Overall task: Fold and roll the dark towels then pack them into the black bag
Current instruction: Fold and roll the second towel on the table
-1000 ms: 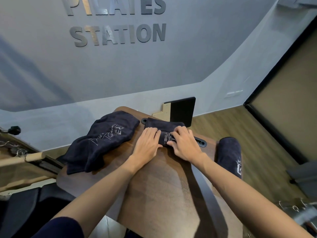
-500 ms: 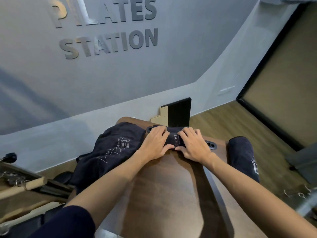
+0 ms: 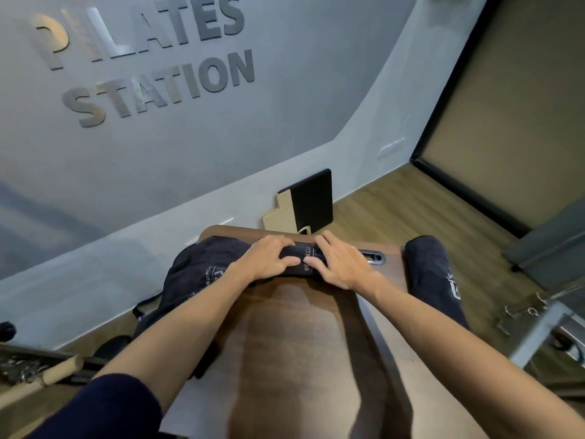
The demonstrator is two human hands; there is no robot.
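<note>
Both hands, the left hand [image 3: 271, 258] and right hand [image 3: 340, 263], curl onto the half-rolled dark towel [image 3: 302, 260] at the desk's [image 3: 294, 340] far edge; I'd keep pressure even so the roll tightens straight.

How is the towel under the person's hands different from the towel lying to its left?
The towel under the hands is wound into a tight, narrow roll; the towel on the left lies loose and rumpled, spreading wider. The left hand and right hand grip the roll; nothing grips the loose one. Both are dark with pale lettering, on the wooden board.
</note>
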